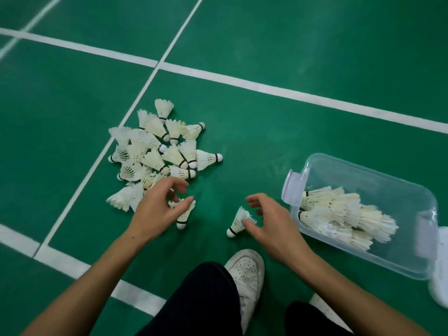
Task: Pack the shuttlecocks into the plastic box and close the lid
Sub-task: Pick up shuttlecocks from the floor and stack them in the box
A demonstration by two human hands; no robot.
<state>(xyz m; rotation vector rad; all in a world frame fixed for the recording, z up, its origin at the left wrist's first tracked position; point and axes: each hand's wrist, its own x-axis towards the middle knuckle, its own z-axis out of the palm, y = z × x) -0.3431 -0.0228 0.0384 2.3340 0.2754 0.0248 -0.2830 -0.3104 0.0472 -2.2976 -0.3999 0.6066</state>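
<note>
Green court floor point(254, 132): left hand point(155, 212) fingers curl loosely over one shuttlecock point(184, 214), right hand point(271, 221) thumb touches another point(238, 223); pile point(157, 151) lies beyond, open plastic box point(378, 190), part-filled, sits right.

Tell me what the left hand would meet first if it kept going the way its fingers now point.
Probably the lone shuttlecock lying right under the left hand, whose curled fingertips point at its feathers. The big pile lies farther up; height above the floor is unclear.
</note>
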